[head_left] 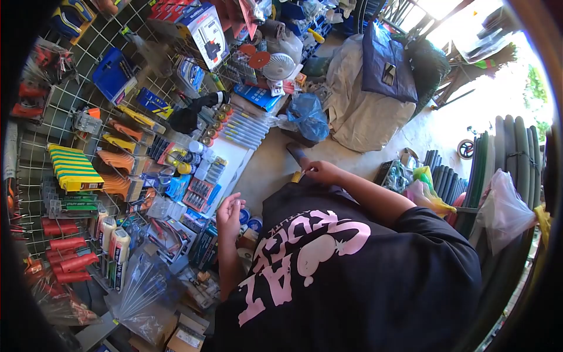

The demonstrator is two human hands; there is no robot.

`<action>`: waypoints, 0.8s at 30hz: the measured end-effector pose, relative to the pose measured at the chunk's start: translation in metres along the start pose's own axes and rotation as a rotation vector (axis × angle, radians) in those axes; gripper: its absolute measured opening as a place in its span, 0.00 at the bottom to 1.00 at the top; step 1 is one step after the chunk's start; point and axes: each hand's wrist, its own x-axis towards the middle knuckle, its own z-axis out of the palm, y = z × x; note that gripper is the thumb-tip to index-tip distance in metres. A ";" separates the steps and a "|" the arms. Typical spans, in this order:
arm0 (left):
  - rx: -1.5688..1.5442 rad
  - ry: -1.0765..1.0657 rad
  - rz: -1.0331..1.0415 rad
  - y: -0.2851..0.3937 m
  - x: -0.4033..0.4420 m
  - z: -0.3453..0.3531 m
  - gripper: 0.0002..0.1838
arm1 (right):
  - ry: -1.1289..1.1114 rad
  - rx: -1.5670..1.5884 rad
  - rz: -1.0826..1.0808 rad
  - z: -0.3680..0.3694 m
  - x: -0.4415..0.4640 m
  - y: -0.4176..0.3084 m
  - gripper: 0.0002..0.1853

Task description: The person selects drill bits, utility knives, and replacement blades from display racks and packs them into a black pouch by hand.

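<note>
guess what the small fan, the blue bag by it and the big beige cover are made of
Small fan: probably hard white plastic, judging by its smooth, molded-looking grille. Blue bag: thin plastic film, slightly glossy, with crinkles and light showing on its folds. Beige cover: matte and softly creased, so perhaps cloth, though a dull plastic tarp is possible too.

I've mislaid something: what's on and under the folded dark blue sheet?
On the dark blue sheet lies a small, phone-like object. Beneath the sheet is a beige cover; whatever that cover hides can't be seen.
</note>
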 end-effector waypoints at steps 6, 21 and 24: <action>0.067 -0.066 -0.017 -0.016 0.025 0.033 0.15 | -0.022 -0.174 -0.038 0.002 0.017 0.043 0.19; 0.464 -0.119 -0.319 -0.160 0.116 0.108 0.20 | -0.384 -0.076 -0.201 -0.115 0.117 0.100 0.23; 0.527 -0.173 -0.384 -0.199 0.109 0.126 0.21 | -0.621 0.035 -0.058 -0.165 0.116 0.082 0.28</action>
